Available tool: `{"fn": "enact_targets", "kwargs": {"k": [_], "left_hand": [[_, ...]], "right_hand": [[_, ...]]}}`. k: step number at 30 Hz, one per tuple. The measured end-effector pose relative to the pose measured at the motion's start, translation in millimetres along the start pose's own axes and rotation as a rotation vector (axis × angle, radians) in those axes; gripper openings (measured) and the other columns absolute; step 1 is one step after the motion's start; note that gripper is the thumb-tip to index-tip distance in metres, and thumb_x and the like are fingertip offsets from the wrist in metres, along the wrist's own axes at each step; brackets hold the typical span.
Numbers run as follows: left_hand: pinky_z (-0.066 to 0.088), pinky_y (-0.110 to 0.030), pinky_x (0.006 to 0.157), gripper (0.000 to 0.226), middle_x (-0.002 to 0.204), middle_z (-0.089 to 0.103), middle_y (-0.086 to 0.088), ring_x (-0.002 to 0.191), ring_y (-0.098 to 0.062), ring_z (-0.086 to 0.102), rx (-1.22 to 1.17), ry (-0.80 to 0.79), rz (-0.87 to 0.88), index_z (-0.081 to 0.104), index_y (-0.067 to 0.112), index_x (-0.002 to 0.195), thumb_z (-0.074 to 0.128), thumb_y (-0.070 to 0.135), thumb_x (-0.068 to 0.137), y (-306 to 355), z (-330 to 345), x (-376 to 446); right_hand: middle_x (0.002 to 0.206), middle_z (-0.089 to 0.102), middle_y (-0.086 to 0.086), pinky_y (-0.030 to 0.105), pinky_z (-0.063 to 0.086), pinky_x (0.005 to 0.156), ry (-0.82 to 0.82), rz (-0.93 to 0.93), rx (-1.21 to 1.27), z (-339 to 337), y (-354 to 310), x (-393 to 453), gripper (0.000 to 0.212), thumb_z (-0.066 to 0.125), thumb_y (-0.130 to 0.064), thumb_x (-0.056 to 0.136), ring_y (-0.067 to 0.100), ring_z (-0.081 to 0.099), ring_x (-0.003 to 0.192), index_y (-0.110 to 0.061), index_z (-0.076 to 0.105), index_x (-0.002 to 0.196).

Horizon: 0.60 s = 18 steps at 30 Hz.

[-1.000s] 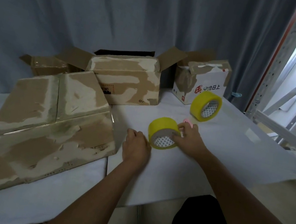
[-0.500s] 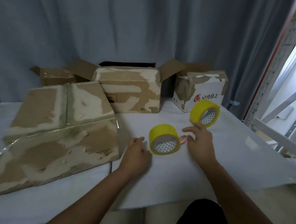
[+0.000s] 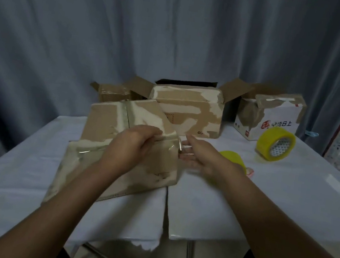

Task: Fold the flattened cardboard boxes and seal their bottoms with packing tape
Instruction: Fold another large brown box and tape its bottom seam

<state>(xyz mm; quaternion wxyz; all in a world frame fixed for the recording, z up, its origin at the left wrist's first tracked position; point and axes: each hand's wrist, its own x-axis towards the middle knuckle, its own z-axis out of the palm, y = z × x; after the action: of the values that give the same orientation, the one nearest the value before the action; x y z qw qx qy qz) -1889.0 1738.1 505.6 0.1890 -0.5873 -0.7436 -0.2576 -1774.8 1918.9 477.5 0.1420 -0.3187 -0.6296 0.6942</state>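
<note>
Flattened cardboard box [image 3: 124, 161], worn and tape-scarred, lies left of centre on the white tabletop [image 3: 264, 198], long axis running toward the far edge. Your left hand [image 3: 131, 147] grips its right corner; your blurred right hand [image 3: 202, 158] stays slack-fingered beside it, hiding half the nearer yellow tape roll [image 3: 234, 158].

forearms bare, no sleeves | no rings visible | legs: dark garment, probably

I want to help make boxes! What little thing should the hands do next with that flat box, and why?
Probably the right hand should take hold of the flattened cardboard box at its near edge. The left hand already grips the box's top corner, the right hand's fingers are straight beside it, and the box still lies flat, so two hands can pull it open.
</note>
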Motion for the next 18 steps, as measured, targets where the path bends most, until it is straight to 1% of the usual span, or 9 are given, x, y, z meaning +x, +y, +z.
{"fn": "enact_targets", "kwargs": {"k": [1,3,5,6,9,12,14,16,18], "left_hand": [[0.046,-0.024,0.09,0.025,0.115,0.071,-0.002,0.106,-0.021,0.066,0.009,0.012,0.008,0.071,0.013,0.114,0.057,0.014,0.094,-3.8,0.1,-3.1],[0.053,-0.03,0.09,0.027,0.117,0.071,0.0,0.108,-0.02,0.067,0.002,0.019,0.021,0.071,0.016,0.115,0.055,0.018,0.093,-7.3,4.6,-9.9],[0.054,-0.036,0.093,0.029,0.121,0.069,0.002,0.113,-0.018,0.065,-0.012,0.016,0.005,0.07,0.019,0.118,0.055,0.02,0.093,-9.7,11.3,-13.6],[0.053,-0.037,0.095,0.029,0.123,0.068,0.002,0.115,-0.016,0.063,-0.016,0.025,0.002,0.07,0.02,0.119,0.057,0.019,0.093,-11.9,14.2,-14.4],[0.053,-0.035,0.095,0.03,0.121,0.068,0.005,0.115,-0.012,0.062,-0.014,0.065,0.01,0.071,0.022,0.117,0.065,0.011,0.09,-17.0,19.2,-16.1],[0.054,-0.03,0.093,0.029,0.118,0.068,0.008,0.112,-0.005,0.061,-0.035,0.086,-0.006,0.072,0.024,0.115,0.067,0.01,0.09,-15.8,19.4,-16.5],[0.052,-0.029,0.095,0.027,0.12,0.067,0.009,0.113,-0.003,0.06,-0.051,0.075,-0.024,0.071,0.026,0.116,0.064,0.015,0.092,-14.6,17.9,-16.4],[0.051,-0.029,0.096,0.026,0.121,0.066,0.01,0.114,-0.004,0.06,-0.051,0.064,-0.022,0.07,0.027,0.117,0.061,0.019,0.094,-15.5,17.3,-16.7],[0.052,-0.029,0.096,0.027,0.121,0.066,0.01,0.114,-0.003,0.06,-0.047,0.062,-0.017,0.07,0.028,0.117,0.063,0.017,0.094,-16.5,17.7,-16.9]], "right_hand": [[0.097,0.068,0.008,0.03,0.051,0.081,0.011,0.007,0.088,-0.8,-0.2,0.4,0.042,0.044,-0.042,0.1,0.019,0.065,0.087,-0.006,0.06,0.116],[0.082,0.063,0.004,0.027,0.051,0.079,0.015,-0.005,0.217,-2.1,-0.9,-1.2,0.028,0.054,-0.032,0.098,0.015,0.06,0.077,-0.007,0.065,0.099],[0.075,0.058,0.002,0.024,0.049,0.072,0.019,-0.042,0.232,-1.8,-0.1,-1.2,0.011,0.062,-0.02,0.094,0.011,0.055,0.068,-0.01,0.064,0.089],[0.074,0.057,0.002,0.022,0.049,0.07,0.035,-0.067,0.218,-1.2,0.4,-1.4,0.007,0.063,-0.016,0.092,0.01,0.053,0.066,-0.011,0.064,0.086],[0.074,0.058,0.001,0.018,0.049,0.066,0.109,-0.183,0.163,-2.2,3.4,-0.2,0.007,0.063,-0.011,0.092,0.008,0.053,0.067,-0.011,0.067,0.086],[0.077,0.06,0.0,0.014,0.05,0.064,0.151,-0.31,0.074,-8.3,4.3,-0.8,0.007,0.063,-0.011,0.092,0.008,0.055,0.069,-0.011,0.068,0.086],[0.079,0.063,0.0,0.013,0.05,0.065,0.164,-0.343,0.05,-10.4,5.4,0.8,0.006,0.064,-0.011,0.092,0.008,0.056,0.07,-0.008,0.07,0.091],[0.082,0.063,0.002,0.011,0.051,0.064,0.169,-0.352,0.042,-9.7,9.0,5.7,0.012,0.062,-0.009,0.092,0.008,0.056,0.07,-0.003,0.07,0.099],[0.082,0.063,0.003,0.011,0.05,0.064,0.174,-0.368,0.02,-5.1,14.1,10.2,0.015,0.061,-0.008,0.093,0.008,0.056,0.07,0.0,0.069,0.102]]}}
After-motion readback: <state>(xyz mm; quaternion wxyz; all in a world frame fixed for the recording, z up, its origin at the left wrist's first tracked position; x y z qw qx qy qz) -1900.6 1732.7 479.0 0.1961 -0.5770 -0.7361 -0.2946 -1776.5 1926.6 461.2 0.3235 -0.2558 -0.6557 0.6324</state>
